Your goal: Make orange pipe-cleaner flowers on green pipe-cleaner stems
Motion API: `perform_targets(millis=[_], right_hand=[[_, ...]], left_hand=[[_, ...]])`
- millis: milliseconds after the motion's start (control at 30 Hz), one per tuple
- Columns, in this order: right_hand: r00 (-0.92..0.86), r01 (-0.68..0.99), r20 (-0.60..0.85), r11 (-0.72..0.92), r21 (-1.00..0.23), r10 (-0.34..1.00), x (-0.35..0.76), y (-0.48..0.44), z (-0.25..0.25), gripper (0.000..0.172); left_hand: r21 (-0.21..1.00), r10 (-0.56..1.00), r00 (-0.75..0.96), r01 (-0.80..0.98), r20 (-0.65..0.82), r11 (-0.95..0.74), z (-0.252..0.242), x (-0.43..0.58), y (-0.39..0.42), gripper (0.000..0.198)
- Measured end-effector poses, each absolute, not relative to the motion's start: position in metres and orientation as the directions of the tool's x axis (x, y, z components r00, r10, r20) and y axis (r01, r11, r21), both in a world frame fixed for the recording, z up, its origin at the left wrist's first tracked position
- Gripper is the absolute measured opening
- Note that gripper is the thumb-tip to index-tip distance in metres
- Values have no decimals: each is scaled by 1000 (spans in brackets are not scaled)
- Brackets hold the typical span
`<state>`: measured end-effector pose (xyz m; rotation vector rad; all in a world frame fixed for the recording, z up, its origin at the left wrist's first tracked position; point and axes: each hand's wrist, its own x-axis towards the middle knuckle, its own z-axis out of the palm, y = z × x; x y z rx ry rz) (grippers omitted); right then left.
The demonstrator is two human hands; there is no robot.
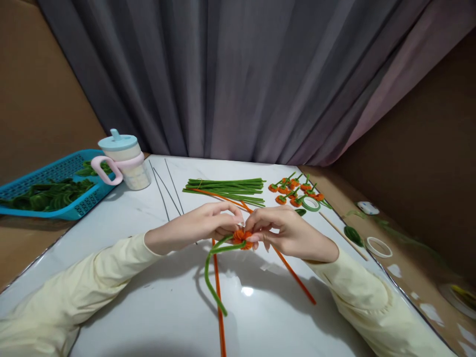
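Observation:
An orange fuzzy flower point(242, 239) is pinched between my two hands above the white table. From the left, the closed fingers of my left hand point(217, 220) hold its edge. My right hand point(277, 230) grips its right side with thumb and fingers. A bent green fuzzy stem point(208, 272) runs out of the flower and hangs to the lower left. Below my hands, an orange fuzzy stem point(219, 302) extends toward the near edge, and another orange stem point(297, 280) slants to the lower right. The fingertips partly cover the flower.
Green stems point(230, 187) lie behind my hands, with small orange flowers point(293, 186) and a green tape roll point(311, 204) to their right. A lidded cup point(136, 171) stands by a blue basket point(70, 213) at left. Thin dark wires point(167, 186) and a wooden stick point(342, 234) flank them.

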<state>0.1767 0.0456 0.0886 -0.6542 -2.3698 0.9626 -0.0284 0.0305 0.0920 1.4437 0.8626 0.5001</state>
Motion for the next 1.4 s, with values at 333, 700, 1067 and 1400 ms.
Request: perform_targets(millis=[333, 700, 1067, 1400], right_hand=[[-788, 270, 136, 535, -800, 601, 177, 48, 86, 6], [-792, 248, 136, 517, -819, 595, 174, 49, 82, 5], [-782, 254, 145, 523, -814, 606, 173, 50, 78, 6], [-791, 264, 201, 619, -740, 577, 172, 49, 79, 8]], left_hand=[[948, 731, 662, 310, -167, -64, 83, -25, 31, 26], [812, 737, 673, 463, -62, -355, 79, -27, 26, 25], [836, 719, 685, 460, -119, -300, 82, -29, 29, 23], [914, 745, 629, 400, -222, -66, 72, -27, 30, 13]])
